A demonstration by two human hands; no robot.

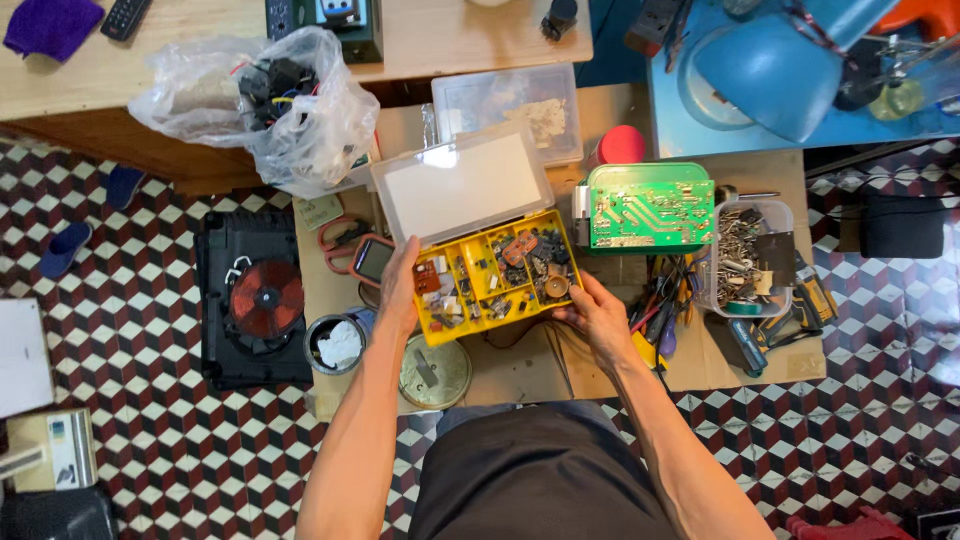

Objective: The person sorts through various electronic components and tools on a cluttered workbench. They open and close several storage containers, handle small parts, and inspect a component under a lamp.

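Note:
A yellow compartment box (493, 274) with its clear lid (462, 186) swung open sits tilted over a cardboard sheet (530, 372). Its compartments hold several small electronic parts. My left hand (399, 288) grips the box's left end. My right hand (597, 318) holds its lower right corner, with the thumb near a round brown part inside. A green circuit board (650, 207) lies just right of the box.
A clear tub of metal parts (743, 258) and loose screwdrivers (655, 300) sit to the right. A black cooker base with a copper coil (265, 298), a tin (338, 343) and a plastic bag (272, 105) are on the left. Patterned tile floor surrounds the cardboard.

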